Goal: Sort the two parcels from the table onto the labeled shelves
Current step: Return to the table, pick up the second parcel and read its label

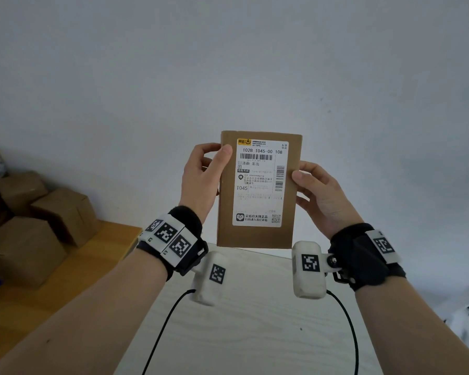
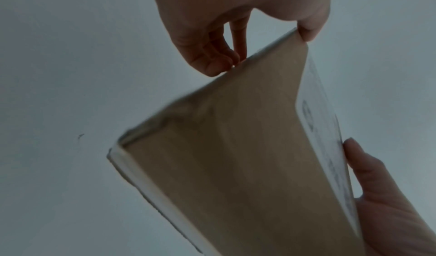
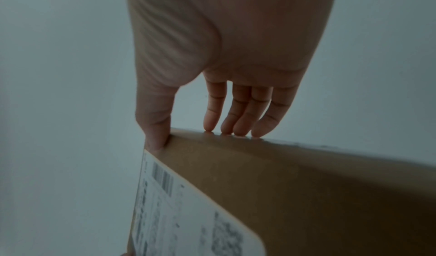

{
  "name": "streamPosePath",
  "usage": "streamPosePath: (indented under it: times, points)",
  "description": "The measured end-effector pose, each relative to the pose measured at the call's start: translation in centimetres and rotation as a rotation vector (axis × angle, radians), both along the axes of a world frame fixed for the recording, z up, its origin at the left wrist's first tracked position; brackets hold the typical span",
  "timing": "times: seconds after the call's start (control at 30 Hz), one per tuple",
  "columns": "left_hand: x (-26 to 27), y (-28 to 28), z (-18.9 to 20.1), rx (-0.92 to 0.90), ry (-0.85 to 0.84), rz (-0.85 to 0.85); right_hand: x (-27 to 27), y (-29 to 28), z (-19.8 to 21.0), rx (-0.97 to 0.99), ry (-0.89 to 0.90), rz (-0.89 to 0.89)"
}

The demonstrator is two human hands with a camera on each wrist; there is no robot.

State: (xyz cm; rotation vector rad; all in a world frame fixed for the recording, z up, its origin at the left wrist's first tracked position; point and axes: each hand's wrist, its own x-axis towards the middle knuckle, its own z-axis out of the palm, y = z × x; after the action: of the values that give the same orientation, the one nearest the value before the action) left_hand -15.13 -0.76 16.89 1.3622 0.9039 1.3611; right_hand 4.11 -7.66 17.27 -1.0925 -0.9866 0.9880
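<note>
A flat brown cardboard parcel [image 1: 257,235] stands upright in the air in front of a pale wall, above the far edge of the white table [image 1: 255,320]. Its white shipping label [image 1: 260,185] faces me and reads T045. My left hand [image 1: 201,180] grips the parcel's left edge, thumb on the front and fingers behind. My right hand [image 1: 320,194] grips the right edge the same way. The left wrist view shows the parcel [image 2: 235,157] held between my left hand [image 2: 212,27] and my right hand [image 2: 389,213]. In the right wrist view my right hand [image 3: 235,45] pinches the parcel [image 3: 306,185]. No shelf shows in any view.
Several plain cardboard boxes [image 1: 25,239] are piled on an orange wooden surface [image 1: 98,266] at the left, next to the table. A bare pale wall [image 1: 228,63] fills the upper view. Black cables [image 1: 163,328] hang from the wrist cameras over the table.
</note>
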Motion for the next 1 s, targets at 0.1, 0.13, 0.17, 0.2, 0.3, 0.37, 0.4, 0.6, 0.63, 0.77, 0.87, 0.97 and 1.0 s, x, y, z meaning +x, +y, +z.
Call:
streamPosePath:
  times: [0.1,0.13,0.17,0.2,0.3,0.37,0.4,0.6,0.63,0.77,0.87,0.97,1.0]
  points:
    - [0.1,0.0,0.0,0.004,-0.004,0.006,0.0,0.0,0.0,0.002,0.004,0.001]
    - [0.1,0.0,0.0,0.004,-0.006,0.007,0.1,0.1,0.0,0.001,0.005,0.000]
    - [0.1,0.1,0.0,0.005,-0.008,0.008,0.1,0.1,0.0,0.001,0.006,0.000]
    - [0.1,0.1,0.0,0.006,-0.006,0.008,0.1,0.1,0.0,0.000,0.006,0.000]
    - [0.3,0.1,0.0,0.010,0.000,0.009,0.2,0.1,0.1,-0.002,0.008,0.004]
    - [0.4,0.1,0.0,0.010,-0.009,0.007,0.4,0.1,0.1,-0.002,0.007,0.003]
    - [0.4,0.2,0.0,0.010,-0.012,0.007,0.4,0.1,0.1,-0.002,0.004,0.002]
    - [0.8,0.4,-0.1,0.014,-0.010,0.010,0.8,0.1,0.2,-0.002,0.009,-0.004]
    - [0.9,0.4,-0.1,0.015,-0.007,0.008,0.9,0.0,0.2,-0.003,0.013,-0.004]
    - [1.3,0.2,-0.1,0.000,0.001,0.004,1.2,-0.1,0.1,-0.010,0.013,-0.006]
    - [1.7,-0.1,-0.1,-0.027,0.005,0.006,1.5,-0.5,-0.2,-0.022,0.021,-0.022]
    - [2.2,-0.4,-0.3,-0.077,-0.009,-0.007,1.8,-1.0,-0.8,-0.035,0.035,-0.038]
    - [2.3,-0.6,-0.3,-0.099,-0.010,-0.015,1.8,-1.2,-1.0,-0.044,0.034,-0.038]
